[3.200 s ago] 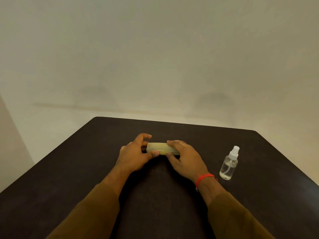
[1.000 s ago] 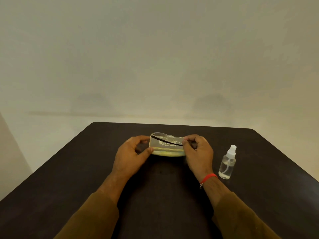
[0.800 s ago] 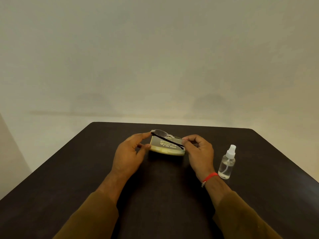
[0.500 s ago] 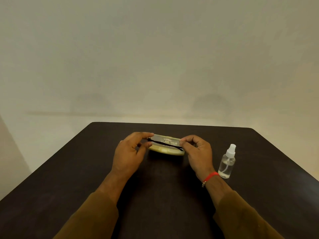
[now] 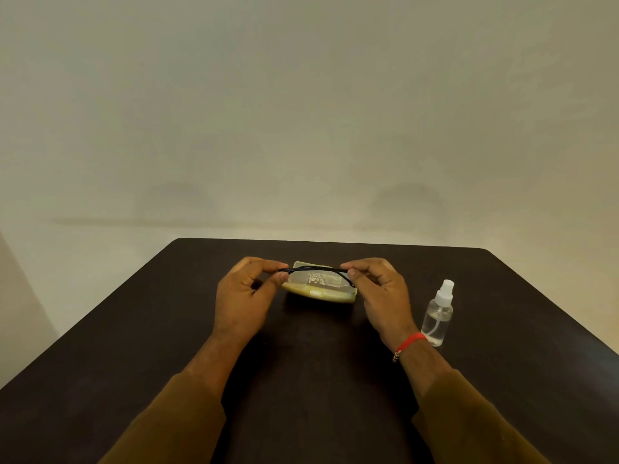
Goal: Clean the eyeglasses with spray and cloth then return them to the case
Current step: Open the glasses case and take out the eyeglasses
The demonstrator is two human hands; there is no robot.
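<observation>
Thin black-framed eyeglasses (image 5: 315, 270) hang just above an open yellow-green case (image 5: 318, 294) that lies on the dark table (image 5: 301, 380). My left hand (image 5: 246, 296) pinches the glasses' left end between thumb and forefinger. My right hand (image 5: 382, 293) pinches the right end the same way. Inside the case a pale folded cloth or card with small print (image 5: 320, 280) shows through the lenses. A clear spray bottle (image 5: 438, 314) with a white nozzle stands upright to the right of my right hand, apart from it.
The table's far edge (image 5: 335, 242) runs just behind the case, with a plain pale wall beyond. My right wrist wears a red thread bracelet (image 5: 409, 343). Both forearms in brown sleeves reach in from the bottom.
The case was shut under both hands; now it lies open. The glasses have come up out of it and been levelled, one end pinched in each hand.
</observation>
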